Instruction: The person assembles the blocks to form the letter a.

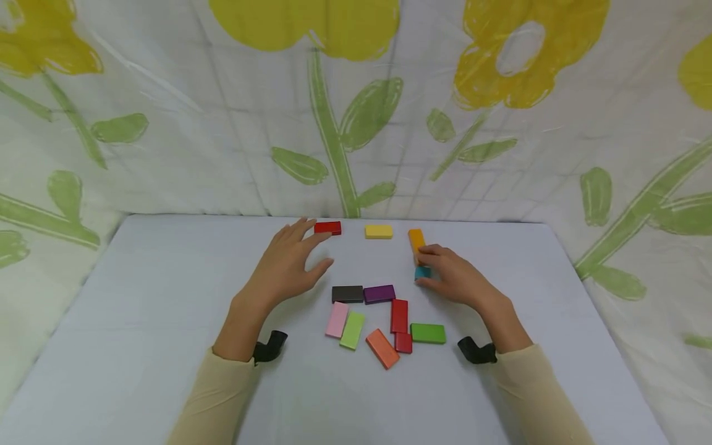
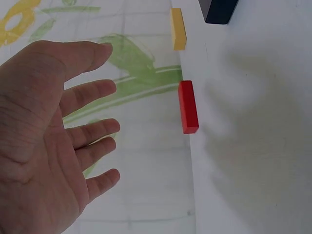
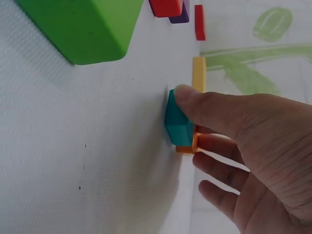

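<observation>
Flat rectangular blocks w/ smooth matte faces and crisp edges, domino-shaped, lie on a pale surface (image 1: 139,321) w/ a fine woven grain.

Right hand (image 1: 458,278) pinches the teal block (image 1: 422,272) — thumb on one face, fingers curled on the other side. The teal block is short and chunky w/ bevelled corners, standing on edge, right of centre on the surface, touching the near end of the orange block (image 1: 416,240).

Left hand (image 1: 286,266) hovers wide, fingers spread and relaxed, holding nothing, fingertips just beside the red block (image 1: 327,227) at the far edge. The yellow block (image 1: 378,231) sits between red and orange.

Nearer cluster: dark grey block (image 1: 347,294) end-to-end w/ purple block (image 1: 379,293); pink block (image 1: 337,319) beside light green block (image 1: 352,330); green block (image 1: 428,333) at right.

Behind — a glossy, wrinkled plastic sheet (image 1: 222,123) printed w/ yellow flowers and green leaves.
</observation>
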`<act>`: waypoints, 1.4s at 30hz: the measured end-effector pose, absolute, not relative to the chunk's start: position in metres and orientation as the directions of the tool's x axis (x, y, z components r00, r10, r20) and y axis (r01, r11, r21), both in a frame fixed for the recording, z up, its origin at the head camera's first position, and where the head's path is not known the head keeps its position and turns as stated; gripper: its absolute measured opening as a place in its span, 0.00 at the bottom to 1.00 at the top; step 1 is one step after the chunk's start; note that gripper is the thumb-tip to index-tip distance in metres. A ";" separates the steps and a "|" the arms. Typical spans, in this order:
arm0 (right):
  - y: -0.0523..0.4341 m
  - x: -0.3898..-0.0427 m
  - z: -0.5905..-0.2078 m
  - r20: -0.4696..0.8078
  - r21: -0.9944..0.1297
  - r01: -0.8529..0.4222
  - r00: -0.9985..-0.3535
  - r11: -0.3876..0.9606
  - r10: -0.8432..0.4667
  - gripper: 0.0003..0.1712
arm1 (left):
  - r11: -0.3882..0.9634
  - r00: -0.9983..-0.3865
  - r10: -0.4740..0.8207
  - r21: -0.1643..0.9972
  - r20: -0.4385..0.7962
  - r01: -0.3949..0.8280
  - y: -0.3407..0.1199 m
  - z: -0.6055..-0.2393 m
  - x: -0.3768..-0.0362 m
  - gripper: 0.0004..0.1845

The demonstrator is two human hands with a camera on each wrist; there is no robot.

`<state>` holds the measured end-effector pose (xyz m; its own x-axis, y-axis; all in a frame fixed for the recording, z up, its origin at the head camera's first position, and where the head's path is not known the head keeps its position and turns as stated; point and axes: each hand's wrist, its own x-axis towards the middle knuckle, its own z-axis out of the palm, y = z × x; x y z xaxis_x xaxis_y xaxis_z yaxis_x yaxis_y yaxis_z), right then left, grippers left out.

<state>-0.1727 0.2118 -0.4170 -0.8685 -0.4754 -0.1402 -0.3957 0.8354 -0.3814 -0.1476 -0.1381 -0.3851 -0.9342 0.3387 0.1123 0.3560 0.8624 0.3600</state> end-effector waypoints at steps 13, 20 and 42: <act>0.219 -0.165 -0.418 -0.137 -0.447 -0.332 -0.892 0.831 -0.430 0.32 | 0.856 -0.931 0.351 0.367 0.102 0.363 -0.137 -0.389 -0.149 0.27; 0.212 -0.164 -0.421 -0.118 -0.438 -0.357 -0.887 0.825 -0.446 0.30 | 0.858 -0.931 0.350 0.365 0.104 0.363 -0.142 -0.388 -0.147 0.27; 0.213 -0.171 -0.418 -0.143 -0.389 -0.384 -0.873 0.837 -0.467 0.30 | 0.856 -0.927 0.360 0.360 0.101 0.371 -0.141 -0.389 -0.147 0.27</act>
